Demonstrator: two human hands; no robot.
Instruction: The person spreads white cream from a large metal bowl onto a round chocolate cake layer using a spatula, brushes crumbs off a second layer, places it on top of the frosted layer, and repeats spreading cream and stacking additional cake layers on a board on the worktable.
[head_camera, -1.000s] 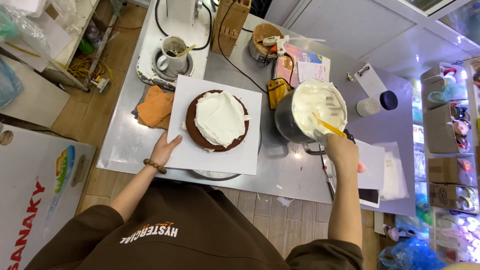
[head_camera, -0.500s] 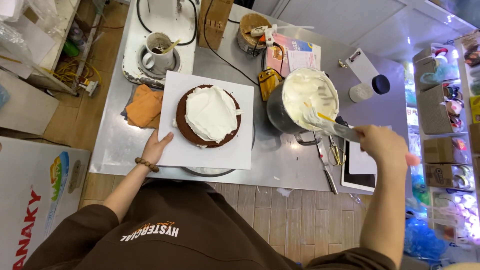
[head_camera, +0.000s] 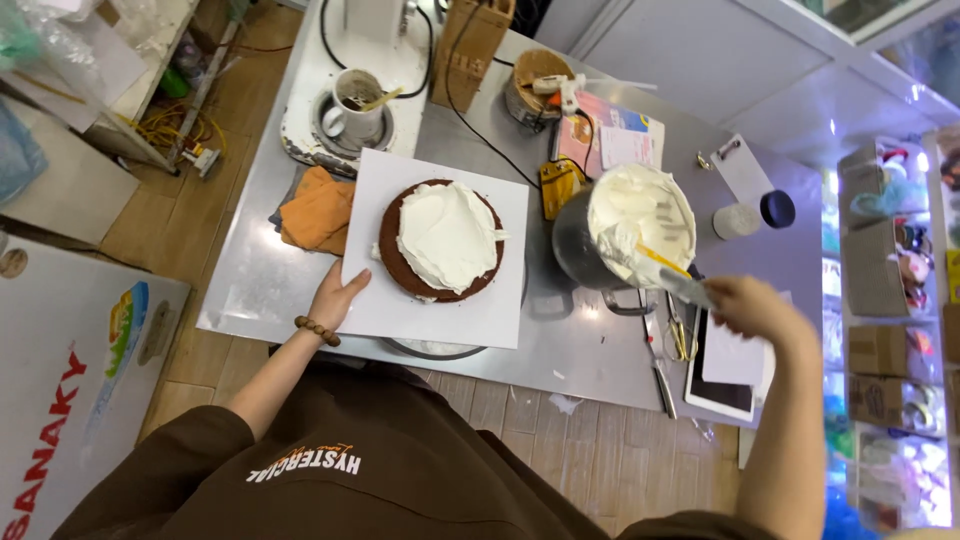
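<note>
Left hand (head_camera: 338, 296) lies flat and open on the near-left edge of the white square board (head_camera: 440, 300) carrying the round brown cake topped with white cream (head_camera: 442, 240). Right hand (head_camera: 752, 305) is closed around a metal spatula loaded with cream (head_camera: 650, 262), its blade over the steel bowl of white cream (head_camera: 625, 238) just right of the board.

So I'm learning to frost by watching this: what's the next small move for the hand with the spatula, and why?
Probably carry the spatula from the cream bowl to the cake. Its tip has a lump of cream, brown cake shows around the white patch, and the left hand rests on the white board, ready to steady it. The right hand grips the handle.
</note>
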